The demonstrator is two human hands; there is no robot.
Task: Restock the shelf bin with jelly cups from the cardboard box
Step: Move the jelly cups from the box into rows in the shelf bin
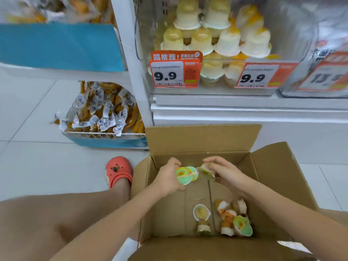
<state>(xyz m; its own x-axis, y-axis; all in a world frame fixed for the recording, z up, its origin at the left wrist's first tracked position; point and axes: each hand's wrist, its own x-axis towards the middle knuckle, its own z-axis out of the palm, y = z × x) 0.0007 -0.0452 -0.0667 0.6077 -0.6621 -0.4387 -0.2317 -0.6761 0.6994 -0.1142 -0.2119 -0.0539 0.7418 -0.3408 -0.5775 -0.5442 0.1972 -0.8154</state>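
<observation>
Jelly cups in hand: two green-lidded jelly cups (pixel 185 175) sit in the left hand, lids facing up toward me; one more jelly cup (pixel 205 172) is in the right hand, tipped on its side.
Left hand: the left hand (pixel 169 178) is curled closed around its two cups, over the middle of the box.
Right hand: the right hand (pixel 224 171) is closed loosely over its cup, fingers arched on top, just beside the left hand.
Loose cups: a small heap of jelly cups (pixel 231 217) lies on the box bottom toward the near right corner, some on their sides, one showing a green lid; a single upturned cup (pixel 201 212) lies just left of the heap.
Cardboard box: the cardboard box (pixel 169 213) stands open on the floor, flaps spread, mostly bare inside.
Shelf bin: the clear shelf bin (pixel 207 44) on the shelf beyond the box holds stacked pale yellow and white jelly cups, upside down.
Price tags: orange price tags (pixel 174 73) reading 9.9 hang on the bin's front.
Nearby: a wire basket of wrapped snacks (pixel 105 113) sits to the left on the tiled floor (pixel 33 113); a red clog (pixel 118 170) is beside the box.
</observation>
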